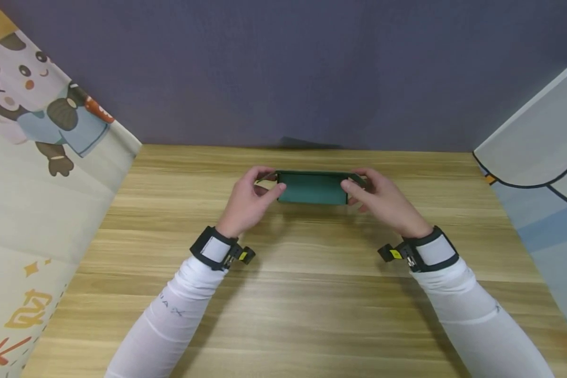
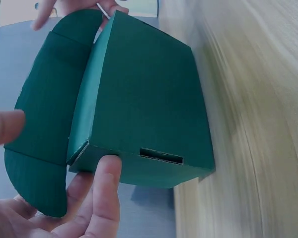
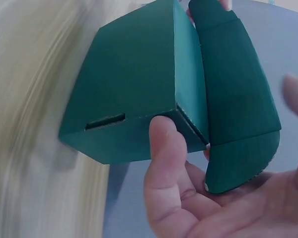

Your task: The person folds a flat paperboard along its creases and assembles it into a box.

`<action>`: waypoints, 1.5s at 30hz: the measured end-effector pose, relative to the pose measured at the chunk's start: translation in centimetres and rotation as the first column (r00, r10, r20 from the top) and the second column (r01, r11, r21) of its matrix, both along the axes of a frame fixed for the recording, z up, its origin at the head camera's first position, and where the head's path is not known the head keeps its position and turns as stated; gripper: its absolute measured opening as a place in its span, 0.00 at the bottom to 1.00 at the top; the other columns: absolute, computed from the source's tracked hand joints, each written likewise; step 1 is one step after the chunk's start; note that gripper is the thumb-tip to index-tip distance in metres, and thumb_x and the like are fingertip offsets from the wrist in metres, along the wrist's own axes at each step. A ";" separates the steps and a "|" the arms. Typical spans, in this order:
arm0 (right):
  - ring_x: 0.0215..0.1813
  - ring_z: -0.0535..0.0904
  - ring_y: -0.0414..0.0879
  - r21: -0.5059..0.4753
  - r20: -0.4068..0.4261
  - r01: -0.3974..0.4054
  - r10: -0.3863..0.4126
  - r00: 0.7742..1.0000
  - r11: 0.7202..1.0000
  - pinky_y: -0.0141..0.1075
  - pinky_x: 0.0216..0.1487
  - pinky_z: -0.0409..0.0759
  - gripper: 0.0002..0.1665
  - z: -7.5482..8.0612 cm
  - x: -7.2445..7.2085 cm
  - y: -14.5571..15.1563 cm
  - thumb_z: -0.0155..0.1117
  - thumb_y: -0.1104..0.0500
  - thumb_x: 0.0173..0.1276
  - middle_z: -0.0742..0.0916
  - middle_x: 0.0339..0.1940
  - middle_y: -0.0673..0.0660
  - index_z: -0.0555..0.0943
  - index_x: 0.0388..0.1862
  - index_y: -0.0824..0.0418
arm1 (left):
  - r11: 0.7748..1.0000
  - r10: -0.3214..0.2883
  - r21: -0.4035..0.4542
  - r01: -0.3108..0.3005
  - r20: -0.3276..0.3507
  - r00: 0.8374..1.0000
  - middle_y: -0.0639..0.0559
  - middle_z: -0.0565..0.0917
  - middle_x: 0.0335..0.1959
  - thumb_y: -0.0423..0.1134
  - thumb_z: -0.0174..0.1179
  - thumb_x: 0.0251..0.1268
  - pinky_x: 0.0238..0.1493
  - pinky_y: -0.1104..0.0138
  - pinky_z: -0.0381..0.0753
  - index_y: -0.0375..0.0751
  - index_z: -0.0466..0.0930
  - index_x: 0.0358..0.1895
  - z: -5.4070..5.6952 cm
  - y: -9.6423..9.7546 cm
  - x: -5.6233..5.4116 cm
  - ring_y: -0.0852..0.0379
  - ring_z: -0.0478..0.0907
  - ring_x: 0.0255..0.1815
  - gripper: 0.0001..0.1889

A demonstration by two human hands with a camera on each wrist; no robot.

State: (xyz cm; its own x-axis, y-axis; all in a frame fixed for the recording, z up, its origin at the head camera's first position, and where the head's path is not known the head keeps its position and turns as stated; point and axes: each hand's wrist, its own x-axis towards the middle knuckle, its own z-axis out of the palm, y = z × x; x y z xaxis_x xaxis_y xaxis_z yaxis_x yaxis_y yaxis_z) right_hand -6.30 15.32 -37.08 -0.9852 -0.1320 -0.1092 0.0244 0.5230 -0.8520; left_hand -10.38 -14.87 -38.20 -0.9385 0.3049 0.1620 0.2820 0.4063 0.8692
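Observation:
A green cardboard box (image 1: 313, 189) is held by its two ends between my hands, close over the wooden table. Its lid (image 2: 49, 94) is folded out from the box body, with a rounded tab at each end. At the left end my left hand (image 1: 247, 202) has its fingers (image 2: 107, 188) bent against the end wall and around the tab. My right hand (image 1: 385, 199) holds the other end likewise, fingers (image 3: 166, 158) on the end wall below the lid's fold. Both thumbs lie toward the lid side. A narrow slot (image 2: 161, 155) shows along an edge of the box. Its inside is hidden.
The wood-grain table (image 1: 321, 299) runs back to a dark blue-grey panel (image 1: 283, 68) just behind the box. Panels with cartoon prints stand at the left (image 1: 52, 105) and right (image 1: 538, 142). Each wrist wears a black strap with a small camera.

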 end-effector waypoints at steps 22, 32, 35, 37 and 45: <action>0.42 0.83 0.53 0.079 -0.013 0.070 -0.069 0.998 0.994 0.36 0.34 0.78 0.47 -0.9 2.5 -3.0 0.64 0.43 0.66 0.82 0.48 0.61 0.54 0.75 0.58 | 0.999 0.006 0.035 -0.013 0.192 0.981 0.47 0.79 0.46 0.39 0.65 0.63 0.25 0.64 0.79 0.46 0.69 0.61 0.0 -1.5 1.7 0.38 0.84 0.34 0.24; 0.39 0.81 0.48 0.136 -0.005 0.066 -0.066 0.998 0.989 0.36 0.33 0.78 0.50 -1.2 2.7 -3.1 0.63 0.42 0.66 0.82 0.49 0.60 0.52 0.76 0.60 | 1.000 0.025 -0.021 -0.022 0.176 0.984 0.50 0.79 0.46 0.40 0.65 0.63 0.24 0.63 0.79 0.45 0.68 0.61 -0.3 -1.5 1.9 0.51 0.84 0.29 0.25; 0.37 0.80 0.47 0.168 -0.043 0.081 -0.075 0.996 0.982 0.37 0.31 0.78 0.45 -1.1 2.9 -3.4 0.63 0.42 0.66 0.82 0.48 0.59 0.57 0.73 0.61 | 0.999 0.027 -0.043 -0.020 0.163 0.986 0.51 0.79 0.46 0.41 0.64 0.63 0.22 0.63 0.78 0.44 0.66 0.64 -0.2 -1.4 2.0 0.56 0.83 0.27 0.27; 0.35 0.80 0.48 0.221 -0.083 0.095 -0.079 0.993 0.971 0.38 0.31 0.77 0.42 -0.9 3.1 -3.6 0.63 0.43 0.66 0.81 0.46 0.59 0.60 0.69 0.62 | 0.998 0.029 -0.059 -0.020 0.157 0.987 0.52 0.79 0.46 0.42 0.64 0.63 0.21 0.63 0.77 0.43 0.63 0.67 -0.1 -1.4 2.0 0.56 0.82 0.26 0.30; 0.54 0.75 0.60 0.448 -0.291 0.176 -0.043 0.956 0.877 0.54 0.52 0.75 0.43 0.2 3.6 -4.4 0.68 0.45 0.63 0.76 0.57 0.66 0.65 0.68 0.67 | 0.990 0.065 -0.131 -0.050 0.110 0.992 0.53 0.79 0.45 0.42 0.64 0.64 0.20 0.64 0.76 0.40 0.60 0.69 0.0 -1.0 2.3 0.56 0.79 0.24 0.33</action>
